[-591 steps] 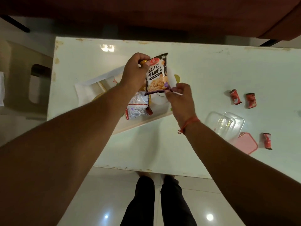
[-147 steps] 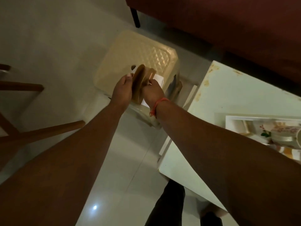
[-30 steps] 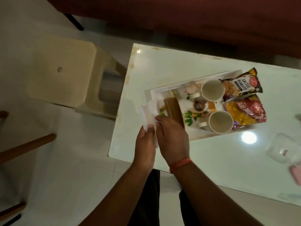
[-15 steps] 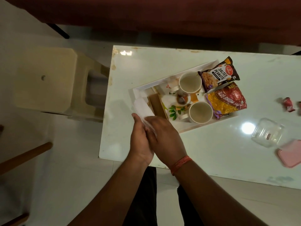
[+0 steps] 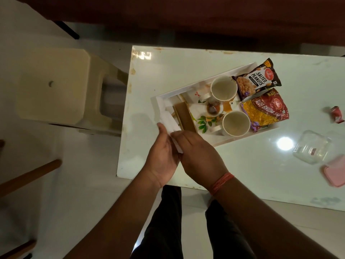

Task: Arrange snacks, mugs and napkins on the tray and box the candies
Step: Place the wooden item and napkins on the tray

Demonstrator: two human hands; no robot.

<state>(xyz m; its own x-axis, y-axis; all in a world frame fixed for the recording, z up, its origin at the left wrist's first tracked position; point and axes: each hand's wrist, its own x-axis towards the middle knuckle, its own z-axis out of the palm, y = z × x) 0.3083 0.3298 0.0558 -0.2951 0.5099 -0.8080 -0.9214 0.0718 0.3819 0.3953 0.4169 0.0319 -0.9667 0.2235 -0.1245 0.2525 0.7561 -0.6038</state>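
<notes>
Both hands together at the near left corner of the white rectangular tray with a floral print (image 5: 188, 86), pressed against a small stack of white paper napkins (image 5: 169, 121). Left hand (image 5: 162, 157) flat and straight-fingered along the left of the stack; right hand (image 5: 197, 156) lying over its near end, fingertips hidden, so cannot tell whether pinching or only pressing. Half a second ago the same stack held just short of the tray rim; now reaching over the rim, far end beside the brown wooden napkin holder (image 5: 184, 116) lying on the tray. Probably the napkin step close to finished.

Already on the tray: two cream ceramic mugs (image 5: 236, 123), a black packet of salted peanuts (image 5: 256, 81) and a red-and-yellow snack packet (image 5: 265, 111) at the right end.

Candies still outstanding: one red wrapped candy (image 5: 337, 114) at the far right edge of the glossy white table (image 5: 242, 165), well apart from the clear plastic box (image 5: 311, 146) and its pink lid (image 5: 336, 171), both near right. Boxing apparently not yet begun.
</notes>
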